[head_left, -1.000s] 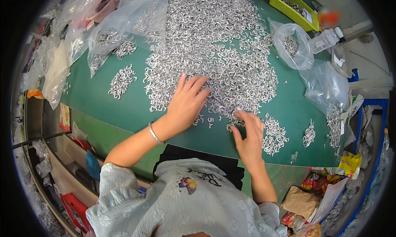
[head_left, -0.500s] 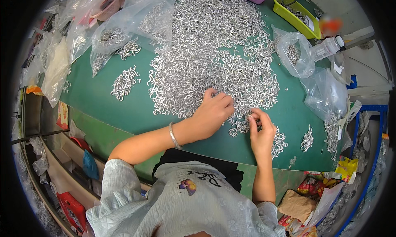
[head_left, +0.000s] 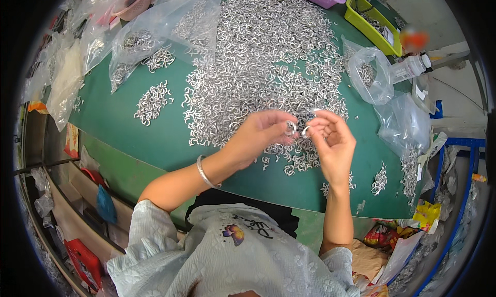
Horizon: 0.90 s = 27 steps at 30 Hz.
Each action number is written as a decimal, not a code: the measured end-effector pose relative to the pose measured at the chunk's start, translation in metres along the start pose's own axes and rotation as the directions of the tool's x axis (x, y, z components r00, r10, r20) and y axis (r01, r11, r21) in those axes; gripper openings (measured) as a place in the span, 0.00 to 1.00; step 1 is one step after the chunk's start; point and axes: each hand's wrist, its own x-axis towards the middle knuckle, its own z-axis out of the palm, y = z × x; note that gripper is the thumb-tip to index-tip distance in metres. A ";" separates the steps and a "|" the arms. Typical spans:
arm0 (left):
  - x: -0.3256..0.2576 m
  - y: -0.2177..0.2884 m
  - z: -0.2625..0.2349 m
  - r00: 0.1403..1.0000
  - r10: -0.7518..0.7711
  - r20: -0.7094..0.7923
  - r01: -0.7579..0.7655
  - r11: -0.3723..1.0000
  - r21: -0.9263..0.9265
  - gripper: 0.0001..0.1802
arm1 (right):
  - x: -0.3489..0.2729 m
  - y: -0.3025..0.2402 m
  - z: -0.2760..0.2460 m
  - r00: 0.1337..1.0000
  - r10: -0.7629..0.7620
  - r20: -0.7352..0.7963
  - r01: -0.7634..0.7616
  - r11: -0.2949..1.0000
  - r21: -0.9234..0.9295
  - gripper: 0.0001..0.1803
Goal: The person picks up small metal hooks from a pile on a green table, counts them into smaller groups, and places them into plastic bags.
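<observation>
One small metal ring [head_left: 291,127] is pinched in the left hand [head_left: 261,134], another ring [head_left: 305,131] in the right hand [head_left: 333,142], above the ring heap [head_left: 258,64]; fingertip grips are best kept light.

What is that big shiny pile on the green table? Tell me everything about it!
The pile is a loose heap of many small, silvery, curved metal hooks, spread wide and flat across the green table. Smaller clumps lie apart near its edges. The left hand and right hand hold a few hooks just above its near edge.

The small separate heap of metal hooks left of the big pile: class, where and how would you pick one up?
Probably pinch a hook at the heap's loose edge by its curved middle, coming from above; they lie flat on the green table, tangled inward.
</observation>
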 end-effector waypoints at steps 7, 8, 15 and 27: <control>-0.027 -0.026 -0.009 0.879 -0.430 0.205 0.475 0.827 -0.301 0.12 | 0.029 0.019 -0.030 0.980 -0.063 -0.186 -0.032 0.885 -0.464 0.16; -0.034 -0.020 0.002 0.866 -0.482 0.132 0.492 0.777 -0.393 0.11 | 0.037 0.031 -0.036 0.979 -0.085 -0.184 -0.030 0.839 -0.543 0.17; -0.039 -0.031 0.002 0.960 -0.260 0.105 0.254 0.965 0.072 0.08 | 0.045 0.031 -0.034 0.985 -0.173 -0.002 0.128 0.735 -0.666 0.15; 0.016 -0.028 -0.005 0.861 0.274 0.428 -0.369 -0.242 0.897 0.08 | 0.025 0.027 -0.052 0.993 0.111 -0.036 -0.108 0.756 -0.646 0.17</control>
